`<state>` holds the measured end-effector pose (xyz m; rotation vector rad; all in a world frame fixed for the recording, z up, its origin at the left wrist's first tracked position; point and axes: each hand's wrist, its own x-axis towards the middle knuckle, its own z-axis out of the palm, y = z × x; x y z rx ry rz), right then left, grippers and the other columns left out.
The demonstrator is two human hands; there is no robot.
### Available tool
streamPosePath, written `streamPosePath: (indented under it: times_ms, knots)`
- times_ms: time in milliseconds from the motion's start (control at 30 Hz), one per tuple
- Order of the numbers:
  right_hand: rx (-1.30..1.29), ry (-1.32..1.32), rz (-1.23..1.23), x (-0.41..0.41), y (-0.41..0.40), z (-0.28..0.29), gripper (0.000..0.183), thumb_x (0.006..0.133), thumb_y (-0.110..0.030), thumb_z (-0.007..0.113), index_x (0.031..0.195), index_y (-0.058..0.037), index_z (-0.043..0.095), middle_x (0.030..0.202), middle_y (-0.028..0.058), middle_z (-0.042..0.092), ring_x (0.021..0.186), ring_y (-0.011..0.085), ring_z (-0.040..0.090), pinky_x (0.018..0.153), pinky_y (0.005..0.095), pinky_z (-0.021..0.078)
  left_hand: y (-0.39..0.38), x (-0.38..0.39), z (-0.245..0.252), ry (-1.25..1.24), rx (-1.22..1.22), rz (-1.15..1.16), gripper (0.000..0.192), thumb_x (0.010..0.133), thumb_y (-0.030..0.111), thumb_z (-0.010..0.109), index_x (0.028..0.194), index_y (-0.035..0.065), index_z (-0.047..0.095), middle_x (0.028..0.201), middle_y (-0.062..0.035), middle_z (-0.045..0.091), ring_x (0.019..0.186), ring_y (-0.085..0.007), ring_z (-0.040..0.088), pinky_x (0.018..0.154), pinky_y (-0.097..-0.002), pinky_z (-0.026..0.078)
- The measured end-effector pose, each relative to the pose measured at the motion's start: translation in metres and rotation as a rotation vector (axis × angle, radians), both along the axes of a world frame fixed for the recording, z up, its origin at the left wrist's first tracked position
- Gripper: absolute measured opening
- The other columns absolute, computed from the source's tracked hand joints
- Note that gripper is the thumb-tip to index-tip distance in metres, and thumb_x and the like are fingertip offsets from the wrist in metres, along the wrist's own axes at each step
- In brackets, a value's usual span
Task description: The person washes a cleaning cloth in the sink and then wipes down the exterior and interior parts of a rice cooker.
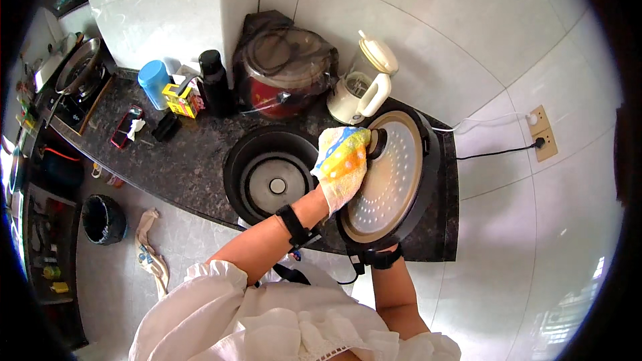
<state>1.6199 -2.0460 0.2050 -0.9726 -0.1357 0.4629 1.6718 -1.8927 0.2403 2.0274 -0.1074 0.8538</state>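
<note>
My left hand [323, 196] is wrapped in a yellow, blue and white patterned cloth [343, 160]. It presses the cloth against the inner side of a rice cooker lid [388, 190], near the dark round knob [377, 143]. The lid stands tilted up, its dimpled metal plate facing left. Beside it is the black cooker body [235, 180], with the heating plate [273, 200] and its round centre sensor bare inside. My right hand [387, 247] reaches behind the lid's lower edge; its fingers are hidden there.
Behind the cooker stand a white blender [351, 98], a plastic-covered red appliance [276, 93], a black bottle [214, 82], a yellow box [181, 103] and a blue container [154, 82]. A phone [126, 128] lies left. Cords run to wall sockets [544, 133]. A bin [104, 220] is on the floor.
</note>
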Motion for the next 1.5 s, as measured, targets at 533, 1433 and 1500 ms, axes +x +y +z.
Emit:
streamPosePath:
  times_ms: [533,1433,1500]
  knots:
    - [0.102,0.068,-0.104,-0.004,0.032,0.036,0.05,0.084,-0.018,0.069,0.126,-0.0081,0.046,0.125,0.0078,0.05,0.117,0.0244,0.051,0.102,0.0407,0.0416,0.02,-0.059,-0.017,0.214,-0.082,-0.47,0.021,0.092,0.012,0.055,0.11,0.0067,0.062,0.096,-0.0072,0.063,0.09,-0.0198,0.06,0.075,-0.0302,0.045]
    - [0.077,0.067,-0.091,-0.003,0.016,0.019,0.047,0.085,-0.018,0.067,0.126,-0.0075,0.047,0.124,0.0077,0.05,0.115,0.0238,0.052,0.1,0.04,0.0424,0.016,-0.033,-0.031,0.134,-1.904,-1.173,0.032,0.098,0.033,0.047,0.118,0.0097,0.057,0.111,-0.0054,0.064,0.102,-0.019,0.062,0.085,-0.0302,0.052]
    - [0.074,0.069,-0.089,-0.002,0.016,0.02,0.047,0.085,-0.018,0.067,0.126,-0.0074,0.047,0.123,0.0077,0.05,0.115,0.0237,0.052,0.1,0.0399,0.0425,0.019,-0.022,-0.031,0.097,-1.71,-1.233,0.032,0.096,0.028,0.051,0.122,0.0087,0.055,0.117,-0.0071,0.062,0.104,-0.0206,0.061,0.086,-0.0318,0.052]
